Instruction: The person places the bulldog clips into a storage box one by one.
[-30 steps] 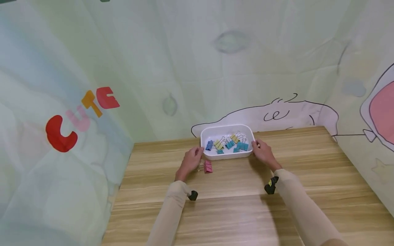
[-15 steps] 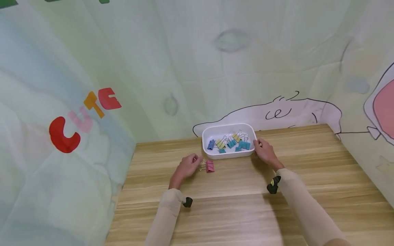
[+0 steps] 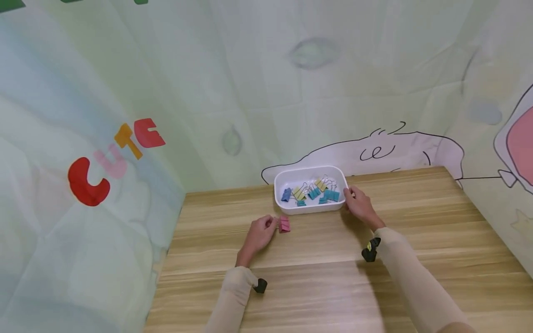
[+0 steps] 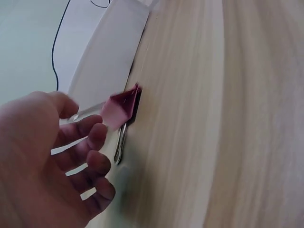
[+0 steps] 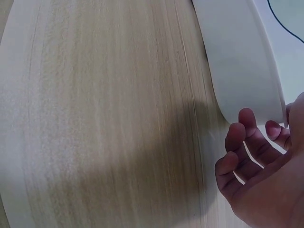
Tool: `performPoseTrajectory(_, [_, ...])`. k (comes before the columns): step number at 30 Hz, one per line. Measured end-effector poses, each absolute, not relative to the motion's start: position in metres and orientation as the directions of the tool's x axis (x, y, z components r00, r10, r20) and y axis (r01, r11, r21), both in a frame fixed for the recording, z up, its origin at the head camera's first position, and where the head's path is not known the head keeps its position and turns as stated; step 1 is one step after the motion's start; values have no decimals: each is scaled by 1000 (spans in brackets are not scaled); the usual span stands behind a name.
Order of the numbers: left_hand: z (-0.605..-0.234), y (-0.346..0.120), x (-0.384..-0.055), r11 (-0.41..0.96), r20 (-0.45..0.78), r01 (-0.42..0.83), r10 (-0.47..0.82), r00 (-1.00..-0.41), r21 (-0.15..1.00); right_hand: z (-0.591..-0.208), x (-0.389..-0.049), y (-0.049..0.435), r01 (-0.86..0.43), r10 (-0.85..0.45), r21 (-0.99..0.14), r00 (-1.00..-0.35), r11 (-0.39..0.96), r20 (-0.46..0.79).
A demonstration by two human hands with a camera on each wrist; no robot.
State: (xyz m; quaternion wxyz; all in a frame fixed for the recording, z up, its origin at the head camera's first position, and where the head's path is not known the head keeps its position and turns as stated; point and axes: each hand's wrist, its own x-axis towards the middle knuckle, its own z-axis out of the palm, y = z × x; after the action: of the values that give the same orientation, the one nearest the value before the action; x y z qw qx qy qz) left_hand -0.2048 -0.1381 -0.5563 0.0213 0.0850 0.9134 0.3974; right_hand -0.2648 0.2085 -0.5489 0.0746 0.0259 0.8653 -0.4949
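Note:
A pink binder clip (image 3: 284,224) lies on the wooden table just in front of a white plastic tray (image 3: 310,211). My left hand (image 3: 261,232) is at the clip's left side, covering its wire handles in the head view. In the left wrist view, one handle of the binder clip (image 4: 118,111) runs between my thumb and index finger, which pinch it; the other handle points down along the table. At the tray's right end, my right hand (image 3: 360,206) grips the rim, fingers on the outer wall. The right wrist view shows this hand (image 5: 266,166) at the tray corner.
Inside the tray lie several binder clips: a blue one (image 3: 286,194), yellow ones (image 3: 299,194) and teal ones (image 3: 331,195). Behind the table (image 3: 316,286) hangs a printed cloth (image 3: 266,92), close to the tray's back edge.
My left hand has let go of the tray's left corner, drawn back, then come in to the pink binder clip's handles. My right hand has stayed on the tray.

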Motion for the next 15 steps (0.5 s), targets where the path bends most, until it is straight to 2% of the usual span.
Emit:
performPoseTrajectory(5, [-556, -132, -204, 662, 57, 143, 151, -987, 736, -551, -266, 209, 125, -33, -853, -986, 507, -164])
performPoseTrajectory(15, [-546, -135, -203, 681, 2, 140, 199, -980, 719, -552, -266, 209, 124, -27, -859, -987, 496, -158])
